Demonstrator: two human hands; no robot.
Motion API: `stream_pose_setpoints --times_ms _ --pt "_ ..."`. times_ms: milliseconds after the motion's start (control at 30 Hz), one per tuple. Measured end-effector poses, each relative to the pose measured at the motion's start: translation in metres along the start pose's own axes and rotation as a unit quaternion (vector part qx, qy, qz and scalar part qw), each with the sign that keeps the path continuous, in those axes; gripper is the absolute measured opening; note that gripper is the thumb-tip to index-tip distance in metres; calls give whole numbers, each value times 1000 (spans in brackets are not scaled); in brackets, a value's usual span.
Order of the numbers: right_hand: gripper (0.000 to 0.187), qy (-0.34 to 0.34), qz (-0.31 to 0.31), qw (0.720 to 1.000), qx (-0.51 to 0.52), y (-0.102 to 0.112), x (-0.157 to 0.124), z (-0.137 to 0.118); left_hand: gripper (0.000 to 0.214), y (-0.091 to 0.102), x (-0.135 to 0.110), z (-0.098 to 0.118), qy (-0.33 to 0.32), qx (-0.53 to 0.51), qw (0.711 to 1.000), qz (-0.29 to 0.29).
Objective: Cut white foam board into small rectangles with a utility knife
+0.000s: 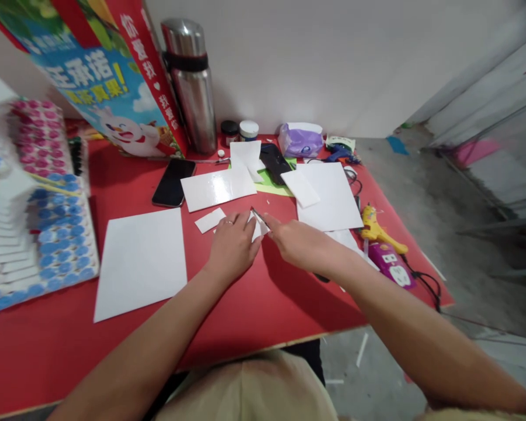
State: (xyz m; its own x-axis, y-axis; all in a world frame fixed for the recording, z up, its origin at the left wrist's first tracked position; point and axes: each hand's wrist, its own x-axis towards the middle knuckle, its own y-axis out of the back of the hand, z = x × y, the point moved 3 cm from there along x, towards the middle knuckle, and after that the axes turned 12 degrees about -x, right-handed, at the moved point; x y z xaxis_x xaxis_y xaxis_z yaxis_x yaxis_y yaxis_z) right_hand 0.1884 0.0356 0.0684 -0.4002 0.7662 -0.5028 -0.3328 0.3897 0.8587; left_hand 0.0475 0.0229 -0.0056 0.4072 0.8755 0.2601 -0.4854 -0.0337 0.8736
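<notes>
My left hand (232,245) lies palm down on the red table (254,304), fingers together, pressing a small white piece of sheet (259,229). A ring shows on one finger. My right hand (296,241) is closed round a thin knife-like tool (258,215), whose dark blade tip touches the small piece just beyond my left fingertips. Another small white offcut (210,220) lies to the left of my left hand.
White sheets lie around: a large one (141,262) at left, one (217,188) ahead, one (331,196) at right. A black phone (173,182), a steel flask (193,82), small jars, a yellow glue gun (377,229), a purple power strip (392,264). Stacked blue and pink items (48,234) at far left.
</notes>
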Motion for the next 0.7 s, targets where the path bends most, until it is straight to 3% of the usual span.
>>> stream_pose_setpoints --times_ms 233,700 --pt "57 -1 1 1000 0 3 -9 2 43 -2 -1 0 5 7 1000 -4" --pt "58 -20 -41 999 9 -1 -33 2 41 -1 -1 1 -3 14 1000 3"
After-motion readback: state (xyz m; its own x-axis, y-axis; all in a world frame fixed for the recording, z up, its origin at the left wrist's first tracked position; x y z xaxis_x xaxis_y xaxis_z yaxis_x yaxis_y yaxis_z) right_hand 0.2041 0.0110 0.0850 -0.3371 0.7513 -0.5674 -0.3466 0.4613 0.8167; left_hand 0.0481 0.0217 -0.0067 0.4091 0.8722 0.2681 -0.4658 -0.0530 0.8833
